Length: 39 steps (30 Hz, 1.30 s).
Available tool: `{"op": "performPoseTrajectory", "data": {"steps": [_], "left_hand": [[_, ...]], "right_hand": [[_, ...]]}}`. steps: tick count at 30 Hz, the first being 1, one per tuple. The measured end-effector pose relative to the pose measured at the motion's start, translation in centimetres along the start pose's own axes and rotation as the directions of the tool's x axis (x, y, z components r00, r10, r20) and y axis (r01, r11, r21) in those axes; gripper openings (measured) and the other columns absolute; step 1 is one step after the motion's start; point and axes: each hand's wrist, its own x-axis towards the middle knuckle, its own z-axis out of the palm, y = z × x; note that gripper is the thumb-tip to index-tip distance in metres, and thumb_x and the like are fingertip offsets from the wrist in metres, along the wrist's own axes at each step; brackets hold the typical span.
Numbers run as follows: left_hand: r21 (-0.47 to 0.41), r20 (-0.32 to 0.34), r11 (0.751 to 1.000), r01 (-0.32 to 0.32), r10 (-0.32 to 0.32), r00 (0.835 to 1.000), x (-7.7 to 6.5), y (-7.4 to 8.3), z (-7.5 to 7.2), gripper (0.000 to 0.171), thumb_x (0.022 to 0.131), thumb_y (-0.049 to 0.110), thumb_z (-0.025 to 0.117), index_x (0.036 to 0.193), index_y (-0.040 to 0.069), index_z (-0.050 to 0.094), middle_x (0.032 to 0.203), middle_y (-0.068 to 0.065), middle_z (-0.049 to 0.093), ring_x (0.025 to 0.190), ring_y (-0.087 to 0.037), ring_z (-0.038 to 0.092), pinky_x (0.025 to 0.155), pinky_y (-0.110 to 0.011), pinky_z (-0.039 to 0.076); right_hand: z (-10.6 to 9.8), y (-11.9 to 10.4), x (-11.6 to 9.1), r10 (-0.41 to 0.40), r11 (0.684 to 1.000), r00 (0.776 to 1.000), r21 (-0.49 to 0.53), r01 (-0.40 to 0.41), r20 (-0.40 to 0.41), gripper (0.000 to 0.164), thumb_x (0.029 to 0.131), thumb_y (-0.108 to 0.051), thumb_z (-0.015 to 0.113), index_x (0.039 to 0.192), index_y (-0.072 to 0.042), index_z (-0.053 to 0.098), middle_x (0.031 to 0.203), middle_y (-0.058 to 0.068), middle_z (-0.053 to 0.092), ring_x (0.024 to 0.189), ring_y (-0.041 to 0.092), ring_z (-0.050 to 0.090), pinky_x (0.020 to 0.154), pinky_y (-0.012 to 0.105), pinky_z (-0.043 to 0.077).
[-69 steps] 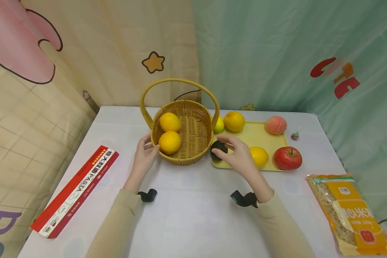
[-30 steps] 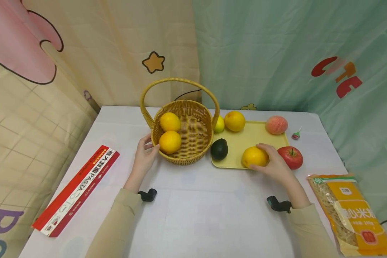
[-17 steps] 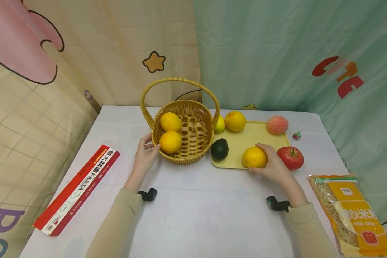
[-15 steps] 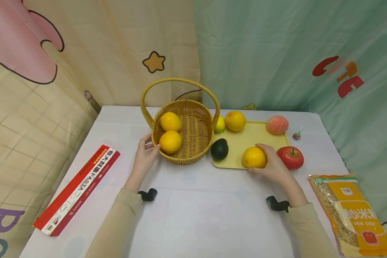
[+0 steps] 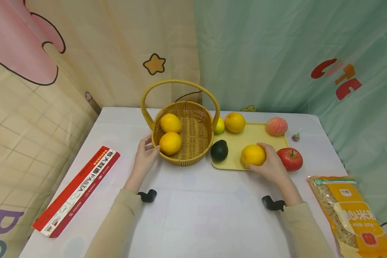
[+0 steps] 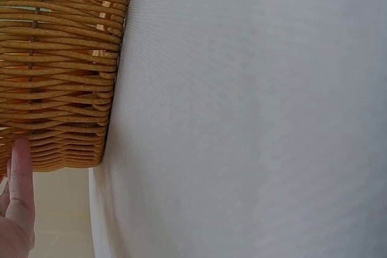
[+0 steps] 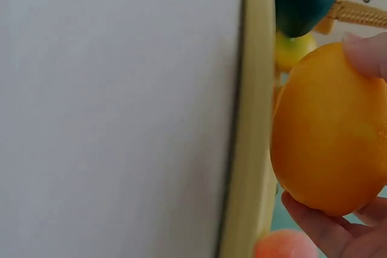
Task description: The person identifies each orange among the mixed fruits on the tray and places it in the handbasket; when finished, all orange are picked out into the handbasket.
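Observation:
My left hand (image 5: 144,154) rests against the near left side of a woven basket (image 5: 193,157), thumb on the outer wall. In the left wrist view a straight finger (image 6: 22,179) touches the weave (image 6: 54,101). Two yellow-orange oranges, a front one (image 5: 170,143) and a rear one (image 5: 171,123), sit inside on the left. Over the near edge of a yellow tray (image 5: 233,164), my right hand (image 5: 272,165) grips another orange (image 5: 253,154) between thumb and fingers. The right wrist view shows this orange (image 7: 332,131) beside the tray rim (image 7: 254,119).
An avocado (image 5: 219,150), a yellow-green fruit (image 5: 219,126), a yellow fruit (image 5: 235,122), a peach (image 5: 276,126) and a red apple (image 5: 290,159) lie on or by the tray. A lollipop (image 5: 296,136), pasta box (image 5: 77,191) and noodle bag (image 5: 351,215) flank them.
My right hand moved from the avocado, leaving it on the tray, to the orange further right, took hold of it and shifted it slightly up and left. My left hand stayed at the basket.

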Motion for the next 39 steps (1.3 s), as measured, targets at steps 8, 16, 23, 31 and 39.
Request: {"op": "performPoseTrajectory", "data": {"steps": [8,16,23,31,39], "left_hand": [[0.012,0.007,1.0,-0.005,0.005,1.0,-0.1,0.0,0.1,0.061,0.099,0.017,0.055,0.153,0.009,0.027,0.149,-0.016,0.037,0.127,-0.032,0.046,0.103,-0.046,0.047],[0.005,0.019,1.0,-0.012,0.012,1.0,-0.1,0.3,0.0,0.061,0.1,0.018,0.054,0.154,0.008,0.026,0.149,-0.018,0.037,0.128,-0.033,0.044,0.105,-0.046,0.044],[0.007,0.013,1.0,-0.01,0.01,1.0,-0.2,0.1,0.0,0.061,0.1,0.017,0.055,0.153,0.008,0.027,0.149,-0.017,0.037,0.128,-0.033,0.045,0.104,-0.046,0.046],[0.011,0.008,1.0,-0.006,0.006,1.0,-0.2,0.0,-0.1,0.062,0.099,0.018,0.056,0.153,0.009,0.027,0.149,-0.017,0.038,0.128,-0.032,0.046,0.103,-0.046,0.047],[0.013,0.01,1.0,0.016,-0.016,1.0,-0.3,0.3,-0.1,0.062,0.099,0.02,0.056,0.154,0.011,0.027,0.149,-0.015,0.038,0.127,-0.031,0.046,0.1,-0.044,0.048]], "right_hand": [[-0.3,-4.3,0.6,-0.025,0.986,0.999,0.166,0.028,-0.022,0.096,0.078,-0.049,0.079,0.15,-0.009,0.03,0.149,0.018,0.039,0.127,0.038,0.044,0.107,0.058,0.04],[1.5,-9.2,1.8,-0.1,0.95,0.995,0.298,0.099,-0.012,0.088,0.079,-0.041,0.081,0.148,-0.012,0.034,0.144,0.013,0.044,0.118,0.032,0.049,0.098,0.048,0.048],[4.0,-13.0,3.1,-0.136,0.921,0.991,0.37,0.121,0.015,0.09,0.076,-0.047,0.082,0.146,-0.016,0.037,0.143,0.008,0.047,0.118,0.029,0.051,0.097,0.047,0.049],[7.1,-16.1,5.0,-0.111,0.928,0.993,0.362,0.09,0.04,0.095,0.072,-0.058,0.08,0.147,-0.017,0.038,0.144,0.006,0.048,0.122,0.025,0.054,0.102,0.046,0.048],[9.0,-17.5,7.2,-0.115,0.955,0.993,0.275,0.108,0.011,0.094,0.073,-0.056,0.079,0.144,-0.009,0.04,0.143,0.012,0.05,0.126,0.027,0.051,0.105,0.045,0.045]]}}
